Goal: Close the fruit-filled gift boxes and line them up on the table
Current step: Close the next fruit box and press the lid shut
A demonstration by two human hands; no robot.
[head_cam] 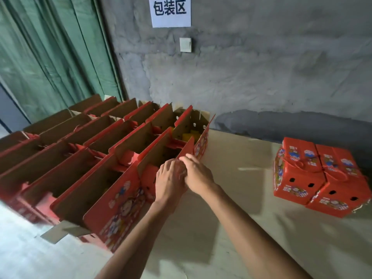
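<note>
1. Many open gift boxes are packed in rows at the left of the table, their brown cardboard flaps standing upright and close against one another; red printed outsides are seen on the near faces.
2. Both hands are brought together at the raised flap of the rightmost open box. The left hand is laid against the flap with fingers partly curled; the right hand is set just beside it, touching it, fingertips at the flap's red edge. Whether the flap is pinched or only pressed cannot be told, as the fingers are blurred.
3. Yellow fruit is glimpsed in the box behind, at the far end of the row.
4. Two closed boxes are placed side by side at the right of the table, well apart from the open ones; round holes are punched in their sides and cartoon figures are printed on the red card.
5. A white paper sign is fixed to the rough grey plaster wall, and "包装区" can be read on it. A pale switch plate is mounted below.
6. A pleated green curtain is hung at the left.
</note>
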